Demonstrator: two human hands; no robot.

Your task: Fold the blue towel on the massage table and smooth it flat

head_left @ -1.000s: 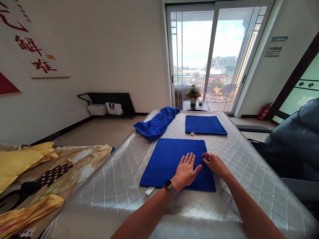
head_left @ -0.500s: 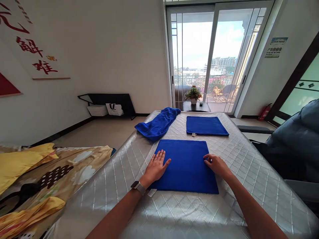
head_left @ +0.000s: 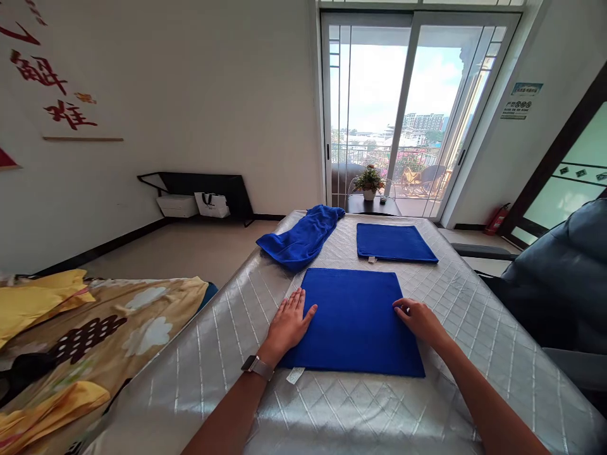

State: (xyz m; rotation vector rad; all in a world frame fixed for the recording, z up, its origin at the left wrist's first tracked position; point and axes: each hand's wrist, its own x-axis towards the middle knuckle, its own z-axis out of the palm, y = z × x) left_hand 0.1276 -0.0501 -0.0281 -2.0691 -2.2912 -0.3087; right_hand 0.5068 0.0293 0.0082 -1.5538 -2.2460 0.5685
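Note:
A flat folded blue microfibre towel (head_left: 353, 322) lies on the quilted silver cover (head_left: 332, 411), with a small white tag (head_left: 294, 375) sticking out at its near edge. My left hand (head_left: 289, 325) lies flat with fingers apart, its thumb side touching the towel's left edge. My right hand (head_left: 418, 319) rests on the right edge, fingers lightly curled, with no visible grip. A smartwatch (head_left: 257, 367) sits on my left wrist. Farther off lie a second folded blue towel (head_left: 396, 243) and a crumpled blue towel (head_left: 301, 237).
Yellow patterned fabric (head_left: 80, 335) lies left of the silver-covered surface, and a dark grey padded chair (head_left: 559, 284) stands to its right. Beyond the far end, a small dark table (head_left: 372, 204) holds a potted plant (head_left: 368, 183) before a glass sliding door (head_left: 412, 114).
My left hand has moved from the middle of the near towel out to its left edge. My right hand stays at the right edge, and the towel still lies flat.

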